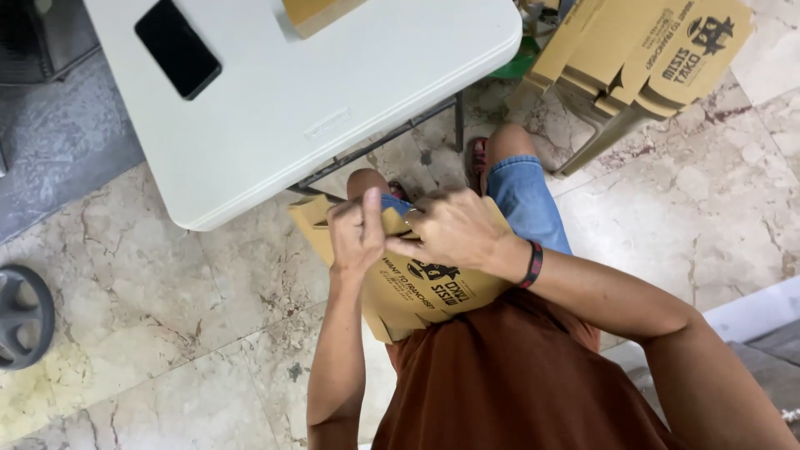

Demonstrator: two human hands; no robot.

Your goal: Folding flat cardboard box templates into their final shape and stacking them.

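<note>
A flat brown cardboard box blank [417,292] with black print rests on my lap, over my denim shorts. My left hand [357,235] grips its upper left edge, thumb pointing up. My right hand [457,229], with a dark band on the wrist, is closed over the upper edge beside it, pinching a flap. The two hands nearly touch at the top of the cardboard. The far edge of the blank is hidden by my fingers.
A white folding table [333,92] stands in front of my knees, with a black phone [177,47] and a brown box corner [317,12] on it. A stack of printed cardboard blanks [642,58] leans at the upper right. A dark round object [23,317] lies on the marble floor at left.
</note>
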